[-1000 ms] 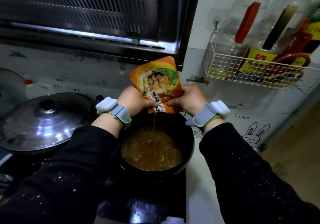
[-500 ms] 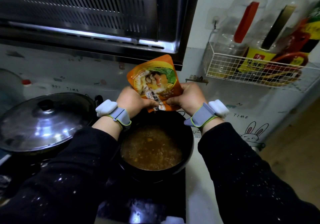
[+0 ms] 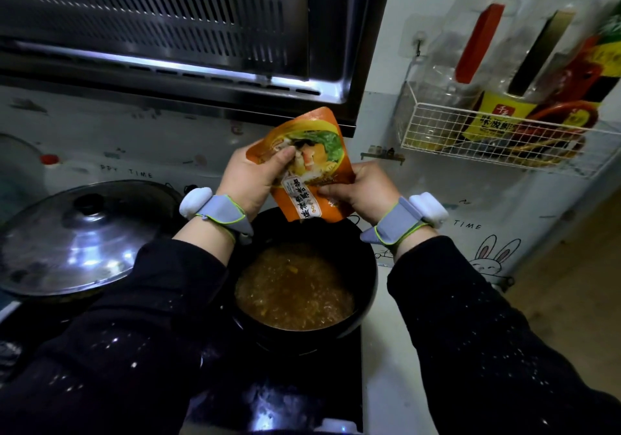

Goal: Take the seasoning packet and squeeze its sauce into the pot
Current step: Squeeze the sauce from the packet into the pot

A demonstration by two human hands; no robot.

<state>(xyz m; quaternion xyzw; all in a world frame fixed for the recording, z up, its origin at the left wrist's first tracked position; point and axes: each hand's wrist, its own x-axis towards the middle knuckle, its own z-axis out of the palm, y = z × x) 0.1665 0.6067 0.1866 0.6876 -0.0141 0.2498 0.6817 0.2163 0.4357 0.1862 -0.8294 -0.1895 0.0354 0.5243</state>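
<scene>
An orange seasoning packet (image 3: pixel 314 179) with a food picture hangs upside down over the black pot (image 3: pixel 368 286), its open end pointing down at the pot's far rim. My left hand (image 3: pixel 252 179) pinches the packet's upper part, thumb pressed on the picture. My right hand (image 3: pixel 359 191) grips its lower right edge. The pot holds brown, lumpy sauce (image 3: pixel 294 288). No stream shows below the packet.
A lidded wok (image 3: pixel 77 236) sits on the stove to the left. A range hood (image 3: pixel 174 31) hangs above. A white wire rack (image 3: pixel 504 142) with several bottles is fixed to the wall on the right. A white counter edge lies right of the pot.
The thin stream of sauce from the packet has stopped. My left hand has slid up from the packet's lower end to its upper half, and the packet tilted slightly.
</scene>
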